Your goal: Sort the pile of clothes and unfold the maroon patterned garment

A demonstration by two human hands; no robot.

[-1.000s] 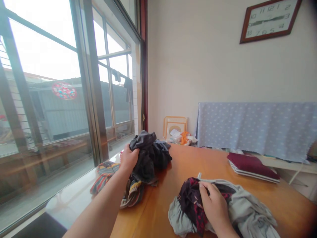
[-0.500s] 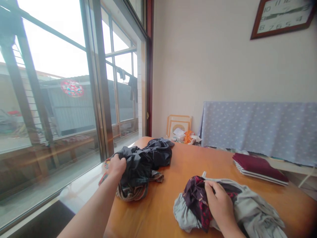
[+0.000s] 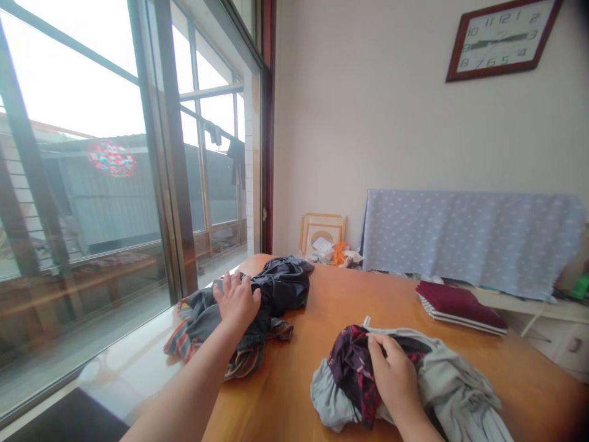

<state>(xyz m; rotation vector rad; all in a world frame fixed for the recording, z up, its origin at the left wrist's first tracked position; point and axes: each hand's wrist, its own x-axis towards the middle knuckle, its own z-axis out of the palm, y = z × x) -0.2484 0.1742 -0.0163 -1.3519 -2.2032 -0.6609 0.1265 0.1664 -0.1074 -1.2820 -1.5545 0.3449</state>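
Note:
My left hand lies with its fingers spread on a dark grey garment heaped at the left edge of the wooden table. Beneath that garment lies a striped cloth, part of it hanging off the table edge. My right hand is closed on a dark maroon patterned cloth, which rests on a light grey garment at the near right.
A stack of dark red folded cloths sits at the far right of the table. A blue dotted cloth covers furniture by the wall. Picture frames and small clutter stand in the corner. A large window runs along the left.
My left hand has set the dark grey garment down from the air onto the striped cloth and opened flat on it. My right hand has stayed on the maroon cloth.

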